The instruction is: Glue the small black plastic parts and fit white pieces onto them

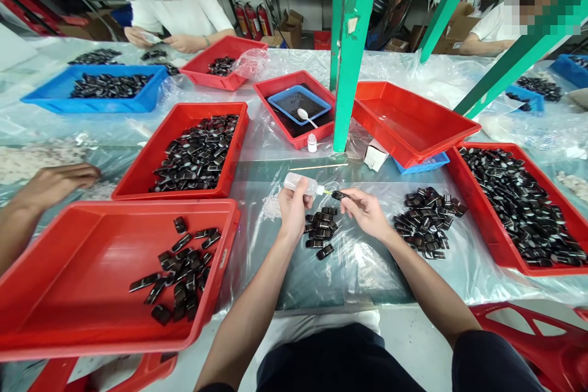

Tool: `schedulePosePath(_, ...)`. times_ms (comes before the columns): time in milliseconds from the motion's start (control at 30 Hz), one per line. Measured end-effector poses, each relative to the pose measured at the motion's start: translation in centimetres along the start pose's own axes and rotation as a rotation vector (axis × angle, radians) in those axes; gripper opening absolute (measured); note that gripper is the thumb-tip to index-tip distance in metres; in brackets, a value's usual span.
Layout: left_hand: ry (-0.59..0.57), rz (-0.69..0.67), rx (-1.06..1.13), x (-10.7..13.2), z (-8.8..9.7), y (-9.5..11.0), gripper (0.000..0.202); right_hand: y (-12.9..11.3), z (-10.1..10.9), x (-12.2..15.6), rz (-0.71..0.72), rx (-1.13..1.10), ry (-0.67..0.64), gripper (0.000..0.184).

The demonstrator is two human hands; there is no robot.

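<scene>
Dark clothing (340, 361) is seen nearest. In front of the green post (351, 43), a black piece (339, 195) is pinched by the right hand (367, 211) at the tip of a squeeze bottle (293, 182) gripped by the left hand (293, 207); dispensing seems underway; steady aim is called for.

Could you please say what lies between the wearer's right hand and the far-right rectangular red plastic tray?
In the head view, a pile of glossy black pieces lies between the right hand and that tray.

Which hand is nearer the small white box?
Right. The right hand is just this side of the white box, holding a black piece; the left hand is farther left, holding the bottle.
</scene>
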State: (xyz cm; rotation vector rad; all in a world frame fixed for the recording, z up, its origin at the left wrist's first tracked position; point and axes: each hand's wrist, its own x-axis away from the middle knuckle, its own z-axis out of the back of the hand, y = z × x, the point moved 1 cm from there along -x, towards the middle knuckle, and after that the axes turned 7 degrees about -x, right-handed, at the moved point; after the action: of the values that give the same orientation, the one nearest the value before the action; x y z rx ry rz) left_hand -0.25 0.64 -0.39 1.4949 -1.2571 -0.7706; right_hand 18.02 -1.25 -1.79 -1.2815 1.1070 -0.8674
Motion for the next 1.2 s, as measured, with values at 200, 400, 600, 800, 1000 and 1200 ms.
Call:
schedulePosePath(200,0.017,0.027,0.007,0.03,0.02,-0.1,0.054,0.17,-0.08,0.0,-0.018,-0.021,0.003,0.052)
schedulePosePath(400,0.014,0.019,0.006,0.02,0.03,-0.03,0.052,0.03,-0.21,-0.02,-0.026,-0.028,0.006,0.052)
schedulePosePath(600,-0.012,-0.002,-0.003,-0.01,0.07,0.08,0.051,0.05,-0.19,-0.07,-0.032,-0.028,0.013,0.053)
schedulePosePath(800,0.011,0.01,-0.001,-0.07,0.07,-0.08,0.05,-0.2,-0.26,-0.07,-0.026,-0.051,0.018,0.052)
schedulePosePath(1000,0.0,0.012,0.01,0.09,0.07,-0.29,0.052,-0.63,-0.22,-0.09,-0.075,-0.143,0.034,0.056)
schedulePosePath(1200,0.005,0.008,0.045,0.08,-0.12,-0.28,0.051,-0.51,-0.06,0.06,-0.044,-0.114,0.026,0.05)
